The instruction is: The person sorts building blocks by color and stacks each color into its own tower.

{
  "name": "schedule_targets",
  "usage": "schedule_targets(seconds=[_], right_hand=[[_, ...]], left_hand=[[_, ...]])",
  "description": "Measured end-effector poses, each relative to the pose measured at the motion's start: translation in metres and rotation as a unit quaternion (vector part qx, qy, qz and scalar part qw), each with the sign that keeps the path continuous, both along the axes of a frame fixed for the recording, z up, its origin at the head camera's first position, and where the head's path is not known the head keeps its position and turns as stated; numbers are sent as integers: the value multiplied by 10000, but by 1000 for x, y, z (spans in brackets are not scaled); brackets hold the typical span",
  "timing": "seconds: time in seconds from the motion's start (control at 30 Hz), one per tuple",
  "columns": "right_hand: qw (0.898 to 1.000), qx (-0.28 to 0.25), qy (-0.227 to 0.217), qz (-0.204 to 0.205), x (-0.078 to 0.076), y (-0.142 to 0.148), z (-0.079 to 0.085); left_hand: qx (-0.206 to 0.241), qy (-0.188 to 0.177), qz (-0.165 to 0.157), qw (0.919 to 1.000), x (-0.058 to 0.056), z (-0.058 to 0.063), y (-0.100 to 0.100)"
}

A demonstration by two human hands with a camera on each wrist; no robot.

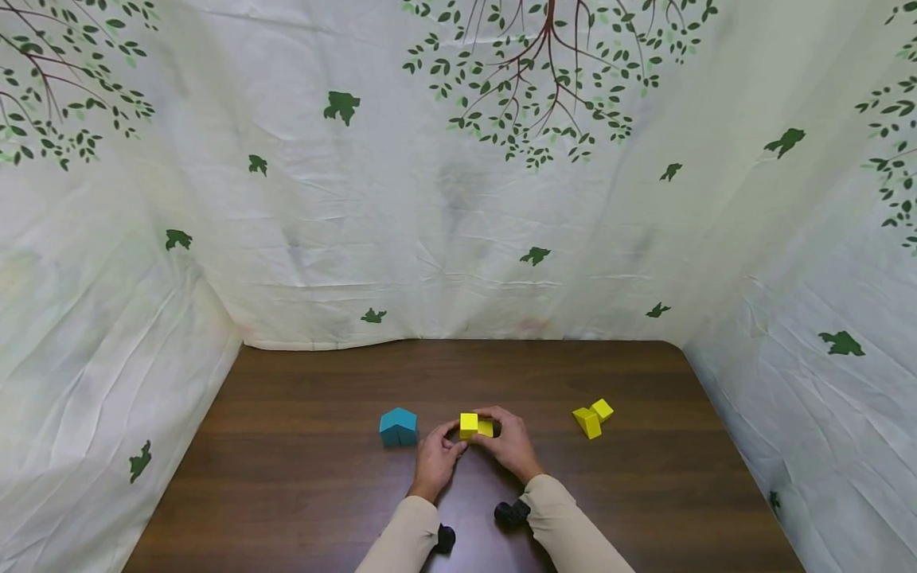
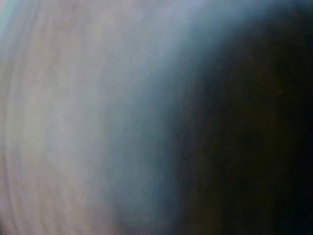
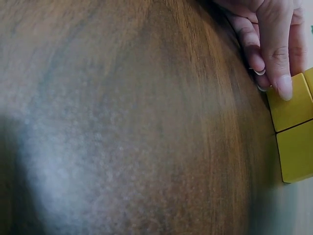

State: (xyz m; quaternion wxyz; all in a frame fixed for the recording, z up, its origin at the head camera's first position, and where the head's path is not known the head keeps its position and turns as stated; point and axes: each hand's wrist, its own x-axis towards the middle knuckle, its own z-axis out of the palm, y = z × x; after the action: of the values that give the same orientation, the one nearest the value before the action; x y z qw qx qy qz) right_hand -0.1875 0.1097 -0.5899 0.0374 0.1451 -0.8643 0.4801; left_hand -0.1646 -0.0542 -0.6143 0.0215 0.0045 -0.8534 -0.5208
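Small yellow blocks stand together between the two hands near the middle of the table in the head view. At the left of the group a yellow cube [image 1: 469, 425] rises higher; a lower yellow block [image 1: 486, 429] adjoins it on the right. My left hand [image 1: 434, 463] holds the left side, its thumb in front. The right wrist view shows fingertips [image 3: 283, 88] on a yellow block [image 3: 293, 112], with another yellow block [image 3: 297, 154] against it. My right hand [image 1: 512, 444] grips the lower block, thumb in front and index finger behind. The left wrist view is too blurred to read.
Left of the hands sits a blue block shape [image 1: 398, 428] with a peaked top. Several yellow blocks [image 1: 589, 422] lie to the right, some tilted. The brown wooden table [image 1: 301, 469] meets a white leaf-patterned cloth [image 1: 458, 239] at its back and sides.
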Motion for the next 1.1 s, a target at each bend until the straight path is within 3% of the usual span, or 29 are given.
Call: schedule_targets(seconds=[0.37,0.6,0.77,0.93,1.1], right_hand=[[10000,34,42,-16,1,1,-1],[9993,-322,-159,-101,5,5,-6],[9971,-536,-403,-371,14,15,-2],[9946,-579,-362,-785,21,35,5],[9889,-744,-129,-1277,16,64,10]], left_hand=[[19,-95,-28,9999,1,1,0],[-33,-185,-19,9998,1,0,1],[1,-215,19,9998,1,1,2],[22,-93,35,9999,1,1,3],[65,36,45,10000,0,0,1]])
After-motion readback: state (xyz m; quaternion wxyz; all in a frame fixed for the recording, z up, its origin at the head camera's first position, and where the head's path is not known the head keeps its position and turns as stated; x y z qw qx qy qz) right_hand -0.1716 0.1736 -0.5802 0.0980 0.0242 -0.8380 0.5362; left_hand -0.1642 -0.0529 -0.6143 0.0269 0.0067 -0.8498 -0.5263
